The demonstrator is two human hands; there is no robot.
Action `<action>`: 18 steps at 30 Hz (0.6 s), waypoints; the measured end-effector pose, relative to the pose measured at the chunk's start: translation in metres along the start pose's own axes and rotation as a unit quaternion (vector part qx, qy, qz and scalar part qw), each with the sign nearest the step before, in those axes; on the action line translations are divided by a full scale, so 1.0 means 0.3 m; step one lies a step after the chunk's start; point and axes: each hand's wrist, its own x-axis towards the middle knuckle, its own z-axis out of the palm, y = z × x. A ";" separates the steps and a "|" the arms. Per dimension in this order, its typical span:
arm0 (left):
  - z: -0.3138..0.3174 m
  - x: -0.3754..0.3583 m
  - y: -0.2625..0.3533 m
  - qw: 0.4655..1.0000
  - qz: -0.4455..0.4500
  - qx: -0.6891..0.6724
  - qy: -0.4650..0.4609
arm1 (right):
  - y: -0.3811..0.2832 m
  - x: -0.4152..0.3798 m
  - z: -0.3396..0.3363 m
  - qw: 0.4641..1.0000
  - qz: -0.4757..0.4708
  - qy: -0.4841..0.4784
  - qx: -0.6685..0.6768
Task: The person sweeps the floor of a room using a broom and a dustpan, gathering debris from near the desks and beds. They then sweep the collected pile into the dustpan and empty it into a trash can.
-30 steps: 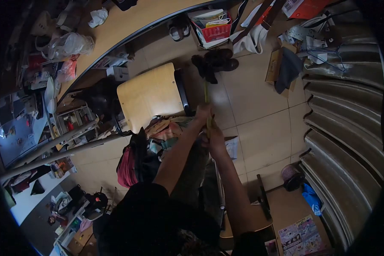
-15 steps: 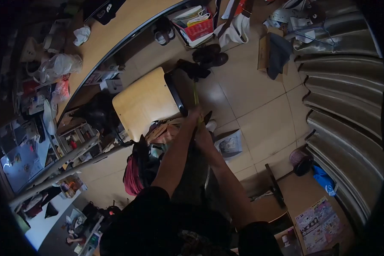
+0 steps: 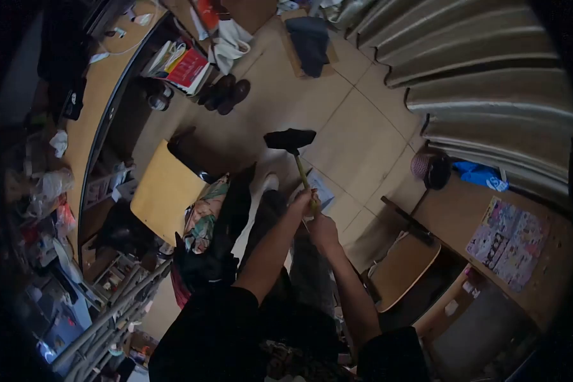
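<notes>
Both of my hands are wrapped round the yellow-green handle of a broom [image 3: 302,170], which stretches away from me over the tiled floor. My left hand [image 3: 303,201] grips farther along the handle, and my right hand [image 3: 325,232] is closed round it nearer my body. The broom's wide black head [image 3: 290,139] is on or just above the tiles; its bristles are too dark to make out. Beyond my hands a pale box-like item [image 3: 319,190] with a printed face is partly hidden. A white shoe [image 3: 270,182] shows beside my left forearm.
A wooden chair [image 3: 165,191] with patterned cloth [image 3: 207,215] and a dark bag stands left. Dark shoes [image 3: 226,94] and a red-fronted book box [image 3: 190,67] lie ahead. Curtains [image 3: 477,83] line the right, near a mesh bin [image 3: 428,168], another chair [image 3: 404,270] and a desk [image 3: 449,223].
My view has turned to the right. The broom head has swung rightward, away from the dark shoes, onto open tiles. Both hands keep their hold on the handle.
</notes>
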 end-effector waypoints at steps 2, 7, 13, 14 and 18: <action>0.029 0.069 -0.094 0.999 -0.033 0.026 -0.009 | 0.102 -0.061 -0.034 0.999 0.036 0.005 0.017; 0.085 0.050 -0.313 0.997 -0.004 0.072 -0.028 | 0.256 -0.249 -0.110 0.989 0.104 0.070 0.078; 0.042 0.019 -0.381 0.971 0.132 0.187 0.068 | 0.443 -0.337 0.007 0.992 0.015 0.098 0.083; -0.018 0.076 -0.356 0.956 0.153 0.228 0.100 | 0.447 -0.329 0.001 0.993 -0.001 0.106 0.044; -0.099 0.212 -0.319 0.989 0.041 0.117 0.080 | 0.534 -0.279 0.097 0.993 -0.021 0.110 -0.030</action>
